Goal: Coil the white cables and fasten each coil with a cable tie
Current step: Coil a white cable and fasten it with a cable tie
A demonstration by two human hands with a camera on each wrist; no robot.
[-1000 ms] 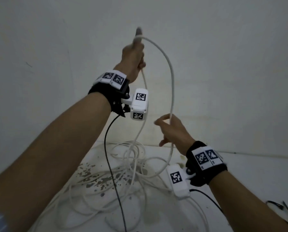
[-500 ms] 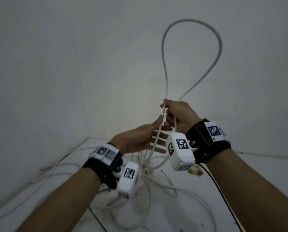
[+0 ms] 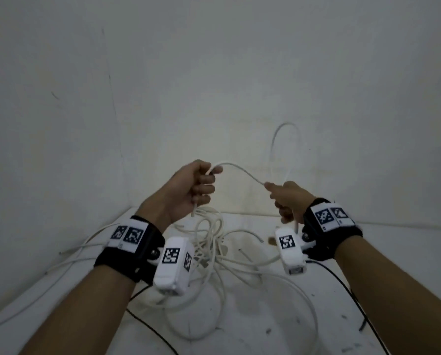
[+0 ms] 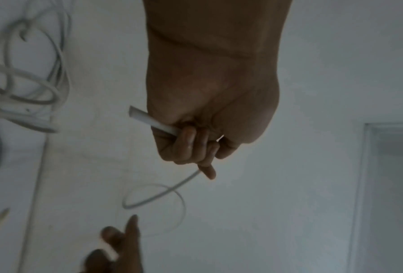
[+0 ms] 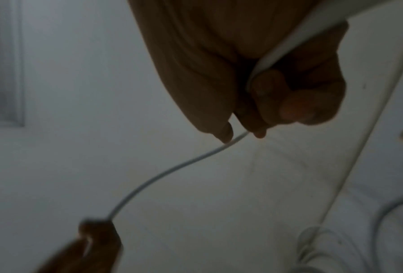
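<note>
A white cable (image 3: 242, 169) arcs between my two hands above the table. My left hand (image 3: 197, 184) is fisted round it near its cut end (image 4: 138, 114), which pokes out below the fist. My right hand (image 3: 284, 198) pinches the same cable (image 5: 179, 167) between thumb and fingers and also holds a narrow upright loop (image 3: 287, 147) rising behind it. The rest of that cable drops past my right wrist into a loose tangle of white cables (image 3: 211, 242) on the table. No cable tie shows in any view.
The white table (image 3: 406, 290) sits in a corner of two white walls, with stains on its top. Thin black wrist-camera leads (image 3: 352, 298) trail across it. A yellowish scrap (image 3: 272, 241) lies near the back wall. Loose cable strands stretch left (image 3: 68, 262).
The tall loop above my right hand has shrunk to a small one. My left hand, open half a second ago, now grips the cable end and has moved apart from the right hand.
</note>
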